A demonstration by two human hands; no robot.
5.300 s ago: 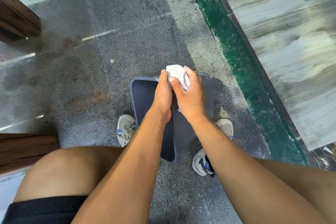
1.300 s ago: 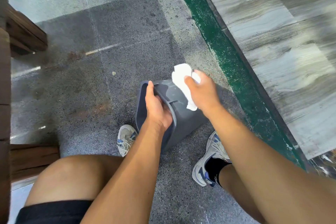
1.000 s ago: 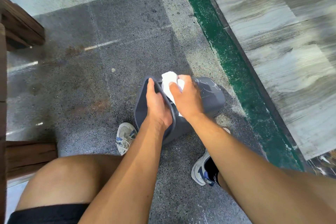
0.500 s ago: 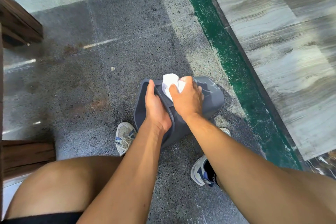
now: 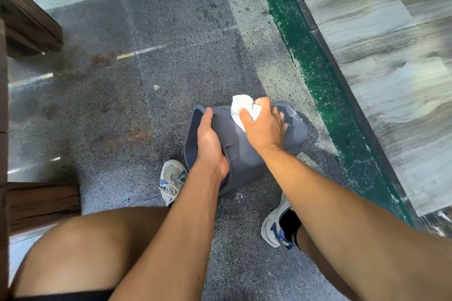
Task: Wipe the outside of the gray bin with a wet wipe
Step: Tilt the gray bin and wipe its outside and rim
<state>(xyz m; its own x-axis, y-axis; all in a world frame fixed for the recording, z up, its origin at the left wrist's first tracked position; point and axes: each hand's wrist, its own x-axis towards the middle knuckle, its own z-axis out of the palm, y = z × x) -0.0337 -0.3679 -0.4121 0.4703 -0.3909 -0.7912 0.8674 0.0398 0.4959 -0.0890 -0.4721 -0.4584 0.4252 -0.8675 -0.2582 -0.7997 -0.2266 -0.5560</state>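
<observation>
The gray bin (image 5: 247, 156) lies tipped on the speckled floor between my feet, its open mouth facing left and its base pointing right. My left hand (image 5: 210, 144) grips the bin's rim, fingers curled over the edge into the opening. My right hand (image 5: 265, 129) presses a crumpled white wet wipe (image 5: 241, 107) against the bin's upturned outer side, near the far edge. Part of the wipe is hidden under my fingers.
My left shoe (image 5: 172, 179) and right shoe (image 5: 277, 225) flank the bin. A green painted strip (image 5: 315, 68) and a marbled ledge (image 5: 391, 56) run along the right. Dark wooden furniture (image 5: 29, 24) stands at the left, with another wooden piece (image 5: 41, 203) lower down.
My right hand has slid the wipe to the right and further along the bin's outer side. My left hand keeps its hold on the rim.
</observation>
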